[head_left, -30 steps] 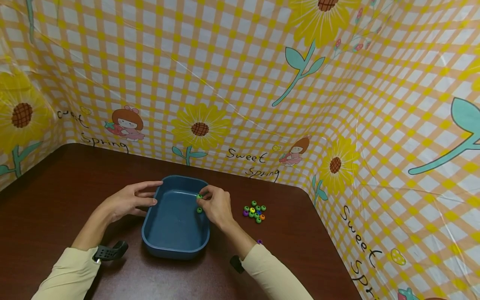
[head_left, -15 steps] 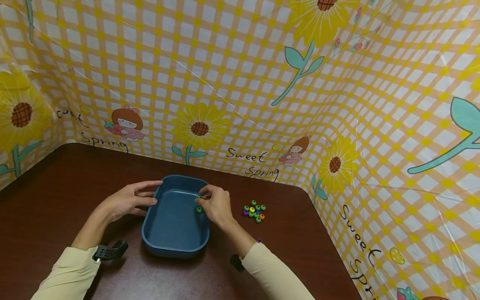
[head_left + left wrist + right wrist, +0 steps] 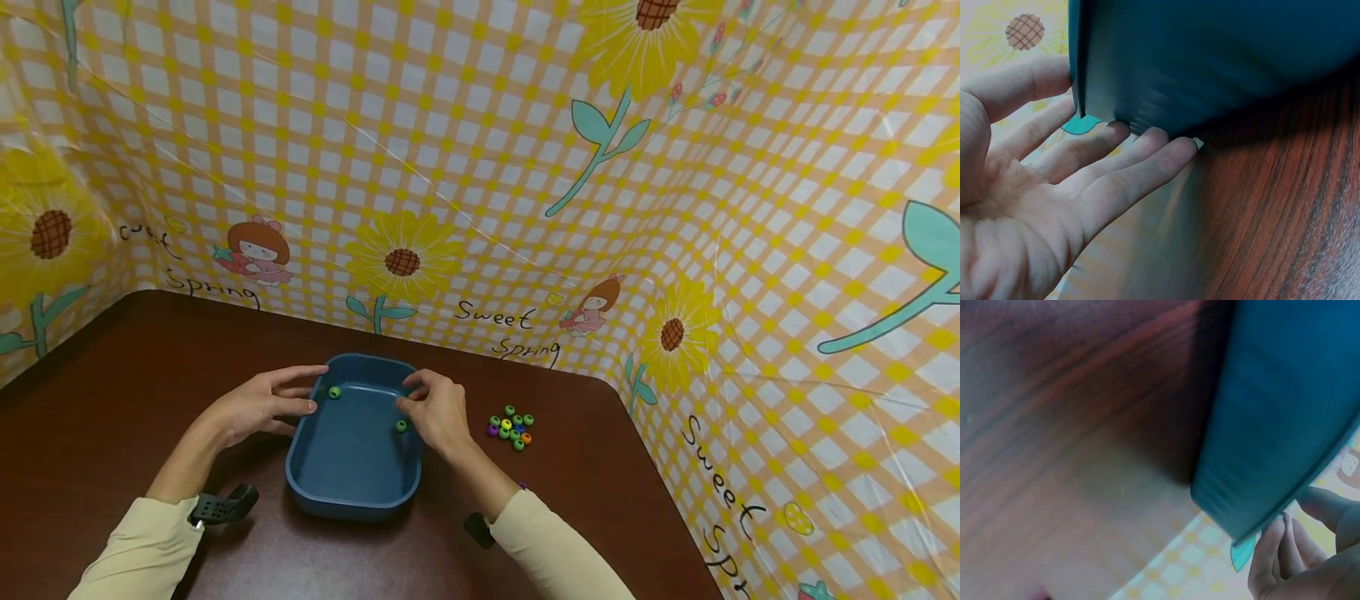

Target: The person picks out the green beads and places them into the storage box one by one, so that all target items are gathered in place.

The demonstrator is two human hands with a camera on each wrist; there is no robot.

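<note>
A blue rectangular tray (image 3: 352, 510) stands on the table. Two green beads lie in it, one green bead (image 3: 334, 392) near the far left side and a second green bead (image 3: 401, 426) by the right wall. My left hand (image 3: 258, 404) rests against the tray's left side; in the left wrist view its fingers (image 3: 1129, 181) reach nearly straight to the outer wall. Over the right rim is my right hand (image 3: 438, 412), with thumb and forefinger apart and no bead visible between them. In the right wrist view its fingertips are at the rim, partly hidden.
To the right of the tray lies a cluster of beads (image 3: 510, 428), mostly green, with yellow, purple, blue and orange ones. A lone purple bead (image 3: 522, 486) sits beside the right forearm. A checked sunflower cloth (image 3: 480, 208) rises behind the brown table (image 3: 202, 333).
The green bead that my right hand pinched has been let go; a green bead now lies at the tray's far left. My left hand keeps its place, and the view has shifted slightly.
</note>
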